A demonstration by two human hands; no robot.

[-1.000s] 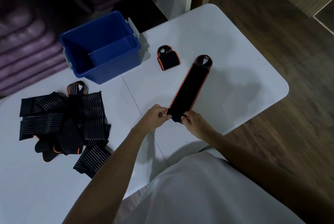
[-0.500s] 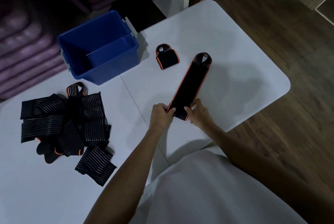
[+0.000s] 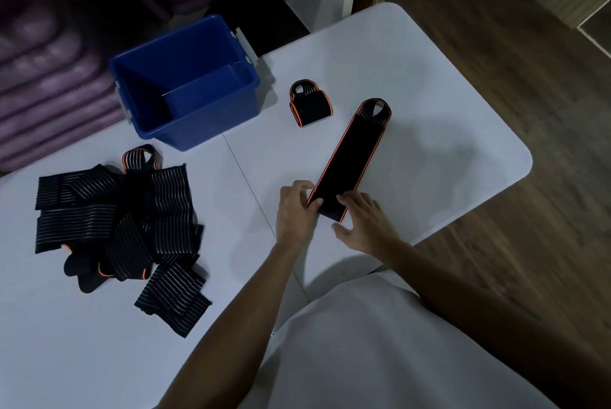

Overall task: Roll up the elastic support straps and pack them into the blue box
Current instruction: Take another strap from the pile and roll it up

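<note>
Table (image 3: 413,71) first, white with rounded corners, carrying everything we work with. Beyond it we see dim shelves of purple towels (image 3: 49,78), and wooden floor (image 3: 529,78) to our right. On the table's far side stands the blue box (image 3: 211,131), open at the top, and we can see no straps inside it. Near the left edge lies a loose heap of straps (image 3: 112,223), black with pale ribbing and orange trim, overlapping one another. Stretched flat in front of us is one long strap (image 3: 350,157), black with orange edges, its looped end pointing away from us and its near end under our fingers. Between that strap and the box, apart from both, sits a rolled strap (image 3: 310,104) with its loop on the far side.

Our left hand (image 3: 297,210) has its fingers bent over the left edge of the strap's near end, the fingertips pinching it. Our right hand (image 3: 363,223) lies looser, fingers only lightly curved, their tips pressing on the right side of the same end, the thumb spread out on the table just below it.
</note>
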